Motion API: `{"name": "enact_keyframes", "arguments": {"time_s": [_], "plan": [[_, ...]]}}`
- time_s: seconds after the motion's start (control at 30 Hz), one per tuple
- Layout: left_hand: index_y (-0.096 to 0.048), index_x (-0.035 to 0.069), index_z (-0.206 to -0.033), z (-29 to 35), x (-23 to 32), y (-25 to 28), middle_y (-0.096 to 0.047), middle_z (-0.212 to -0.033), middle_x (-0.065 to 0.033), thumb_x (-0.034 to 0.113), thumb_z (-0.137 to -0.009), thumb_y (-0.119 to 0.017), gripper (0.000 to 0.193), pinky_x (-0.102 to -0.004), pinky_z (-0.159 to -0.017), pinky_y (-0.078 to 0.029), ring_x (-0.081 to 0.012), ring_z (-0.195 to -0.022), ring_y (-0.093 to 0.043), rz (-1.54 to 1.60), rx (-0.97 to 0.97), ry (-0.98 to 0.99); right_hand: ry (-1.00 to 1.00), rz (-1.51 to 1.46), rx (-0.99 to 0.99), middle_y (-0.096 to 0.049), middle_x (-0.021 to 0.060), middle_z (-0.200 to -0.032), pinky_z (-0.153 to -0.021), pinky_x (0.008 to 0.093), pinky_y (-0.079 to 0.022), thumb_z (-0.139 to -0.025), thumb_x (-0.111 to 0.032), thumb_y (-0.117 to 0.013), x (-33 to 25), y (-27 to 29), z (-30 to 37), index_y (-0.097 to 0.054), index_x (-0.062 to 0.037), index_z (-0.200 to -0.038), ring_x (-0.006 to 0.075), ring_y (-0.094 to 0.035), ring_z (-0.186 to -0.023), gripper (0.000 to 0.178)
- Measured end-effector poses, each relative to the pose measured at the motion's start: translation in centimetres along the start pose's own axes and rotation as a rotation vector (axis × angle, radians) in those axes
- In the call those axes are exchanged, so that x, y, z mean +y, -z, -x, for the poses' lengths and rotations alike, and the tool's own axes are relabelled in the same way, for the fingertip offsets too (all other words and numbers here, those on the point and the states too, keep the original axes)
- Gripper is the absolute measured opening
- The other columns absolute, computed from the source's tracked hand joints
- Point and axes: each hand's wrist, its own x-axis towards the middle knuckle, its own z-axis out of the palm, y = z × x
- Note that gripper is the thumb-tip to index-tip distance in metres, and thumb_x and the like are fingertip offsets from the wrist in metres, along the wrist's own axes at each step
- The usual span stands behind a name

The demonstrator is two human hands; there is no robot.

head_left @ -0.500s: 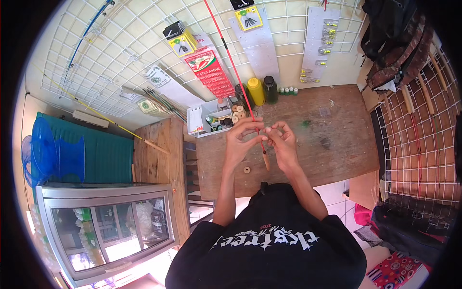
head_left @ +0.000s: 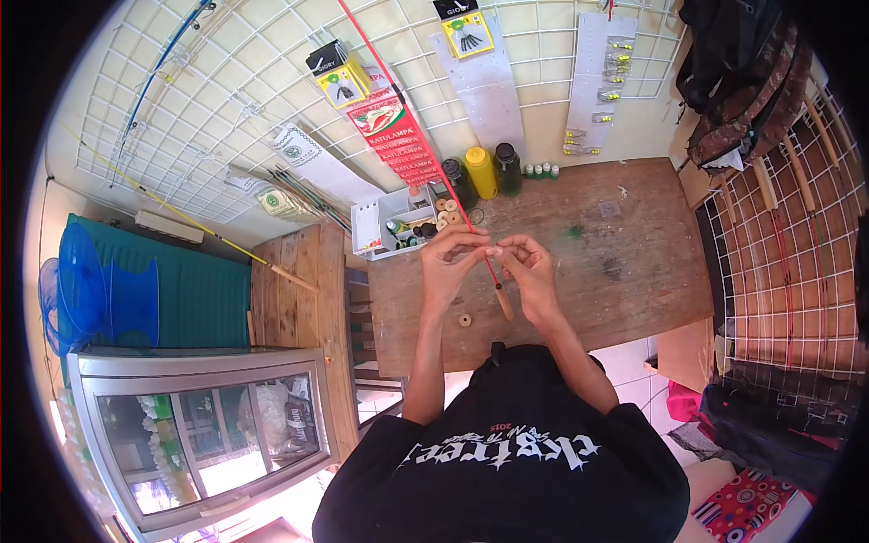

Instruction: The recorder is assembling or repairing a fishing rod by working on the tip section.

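Left fingers [head_left: 457, 241] clamped on red rod [head_left: 396, 89], right fingers [head_left: 522, 244] pinched together, rod leaning further left than before

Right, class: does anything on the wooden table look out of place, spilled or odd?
A green smudge marks the brown tabletop toward the back; it could be a stain or spill, I can't tell which. A single tan ring lies alone, left of the tan rod handle, apart from the similar rings grouped near the white tray.

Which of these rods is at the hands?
The red rod slanting over the table, at left hand and right hand; the yellow rod and all others are apart.
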Motion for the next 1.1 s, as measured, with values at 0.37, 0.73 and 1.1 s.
{"name": "enact_keyframes", "arguments": {"time_s": [0.37, 0.73, 1.1], "plan": [[-0.069, -0.002, -0.087, 0.1, -0.4, 0.1, -0.061, -0.098, -0.0101, -0.007, -0.072, -0.072, 0.017, -0.0241, -0.073, -0.052, -0.0149, -0.086, -0.061, -0.027, -0.028, -0.018, -0.124, -0.170, -0.046, -0.066, 0.0011, -0.081, -0.053, 0.0174, -0.037, -0.085, -0.011, -0.067, 0.3, 0.5, 0.1, -0.059, -0.0045, -0.097, 0.0032, -0.049, -0.059, 0.016], [-0.068, -0.002, -0.088, 0.1, 0.0, 0.2, -0.064, -0.099, -0.0114, -0.004, -0.076, -0.069, 0.012, -0.0248, -0.072, -0.053, -0.0150, -0.085, -0.063, -0.040, -0.038, 0.021, 0.188, 0.418, -0.064, -0.059, -0.0029, -0.067, -0.052, 0.0186, -0.036, -0.084, -0.011, -0.066, 0.4, 0.8, -0.2, -0.066, -0.0010, -0.087, 0.0011, -0.048, -0.060, 0.010], [-0.059, -0.008, -0.102, 0.2, 0.3, -0.4, -0.059, -0.114, -0.0248, 0.021, -0.098, -0.043, 0.034, -0.0359, -0.082, -0.055, -0.0238, -0.097, -0.063, 0.118, -0.038, 0.073, 0.302, 0.437, 0.073, -0.058, -0.0035, -0.067, -0.050, 0.0192, -0.034, -0.084, -0.008, -0.066, 1.2, 0.1, -0.3, -0.067, -0.0004, -0.087, 0.0021, -0.046, -0.057, 0.008]]}}
